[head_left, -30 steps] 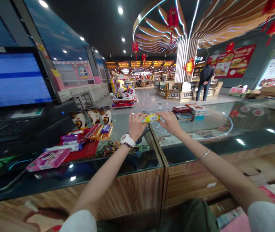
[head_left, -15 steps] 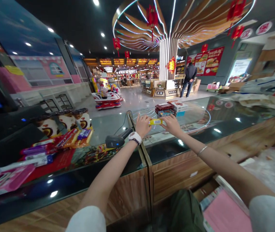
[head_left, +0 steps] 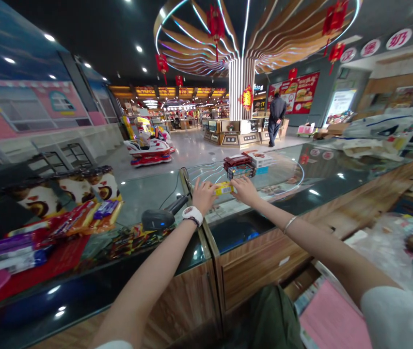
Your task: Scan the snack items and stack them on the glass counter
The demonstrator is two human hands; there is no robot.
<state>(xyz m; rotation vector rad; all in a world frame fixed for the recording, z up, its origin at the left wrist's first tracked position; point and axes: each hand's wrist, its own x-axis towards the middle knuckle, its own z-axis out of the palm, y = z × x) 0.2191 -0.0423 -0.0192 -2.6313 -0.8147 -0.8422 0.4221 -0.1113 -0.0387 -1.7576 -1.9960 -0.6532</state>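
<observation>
"Where is the small yellow packet with a printed barcode (head_left: pixel 224 188)?"

"At the centre of the frame, held up over the dark glass-topped counter (head_left: pixel 137 194); the left hand (head_left: pixel 203 195) has its left end, the right hand (head_left: pixel 245 190) its right end."

"How do the grips stand?"

"Both are pinched nearly closed, with only the packet between thumb and fingers; the barcode side faces the camera."

"And round about?"

"Left of the left wrist, which wears a chunky white watch (head_left: pixel 193 214), a black handheld scanner (head_left: pixel 157 220) lies on the counter; beyond the hands, slightly right of centre, sits a stack of dark red and blue packages (head_left: pixel 239 167); at lower left, bright wrapped bars (head_left: pixel 106 213) lie near a flat red sheet (head_left: pixel 57 261); a person in dark clothes (head_left: pixel 277 116) stands at upper right."
</observation>
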